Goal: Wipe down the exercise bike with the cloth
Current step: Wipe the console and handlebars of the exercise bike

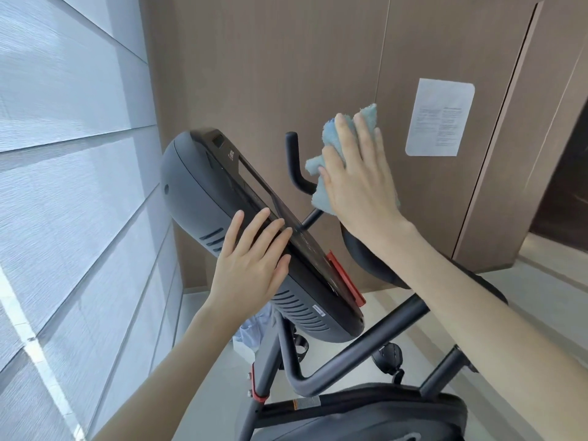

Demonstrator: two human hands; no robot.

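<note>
The exercise bike's dark grey console [203,198] tilts across the middle of the view, its black screen face turned to the right. My left hand [254,259] rests flat on the console's lower edge, fingers straight and reaching onto the screen rim. My right hand [356,176] is raised to the right of the console with fingers spread, pressing a light blue cloth [366,119] against the black handlebar [294,160]. The cloth bunches out above and left of the fingers. The bike's black frame tube [366,338] runs below.
A brown panelled wall [270,74] stands close behind the bike, with a white paper notice [440,117] stuck on it. Pale window blinds [70,154] fill the left side. A black padded bike part [366,412] sits at the bottom, above a light floor.
</note>
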